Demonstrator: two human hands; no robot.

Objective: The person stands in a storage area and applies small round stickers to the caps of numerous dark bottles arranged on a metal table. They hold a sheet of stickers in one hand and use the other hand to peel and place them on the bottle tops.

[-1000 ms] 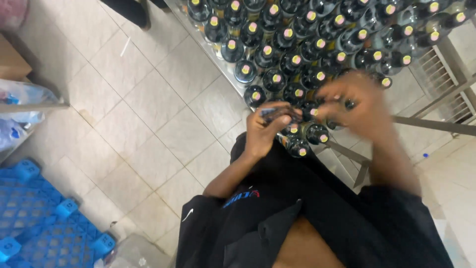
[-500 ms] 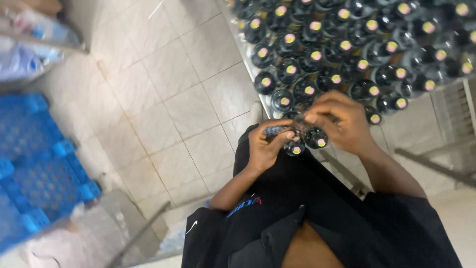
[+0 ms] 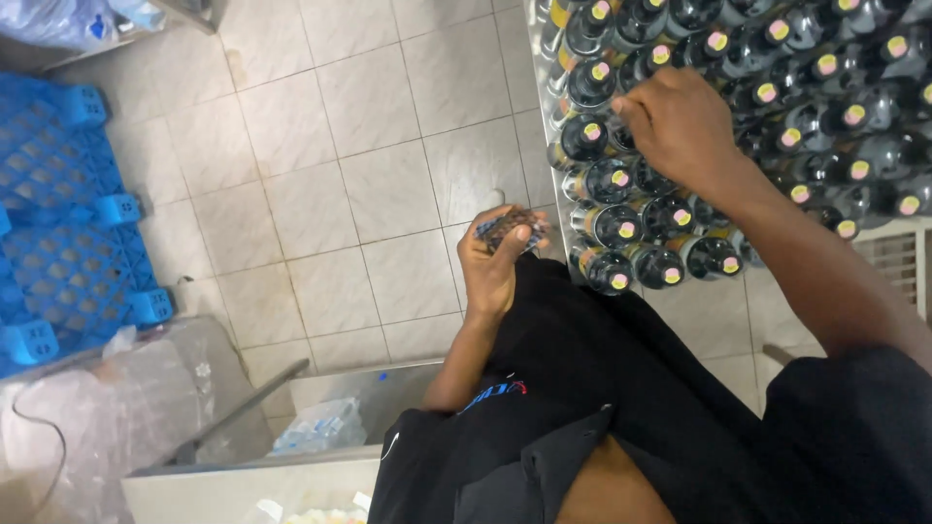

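Observation:
Several dark glass bottles [image 3: 621,225] with yellow and pink caps stand packed together on a metal table [image 3: 540,87] at the upper right. My left hand [image 3: 497,260] is closed around a small bunch of dark, printed sleeves [image 3: 497,229], held just left of the table's edge. My right hand [image 3: 680,124] reaches over the bottles with its fingers pinched at the top of one bottle [image 3: 586,136] near the table's left edge. What the fingertips hold is hidden.
A blue plastic pallet [image 3: 68,243] lies on the white tiled floor [image 3: 359,194] at the left. Clear plastic wrap [image 3: 107,417] and a metal frame [image 3: 243,408] sit at the lower left, with a metal rack [image 3: 898,262] at the right.
The camera view has shifted left and down. My right hand has moved up and away from my left hand, out over the bottles. My left hand still holds the sleeves.

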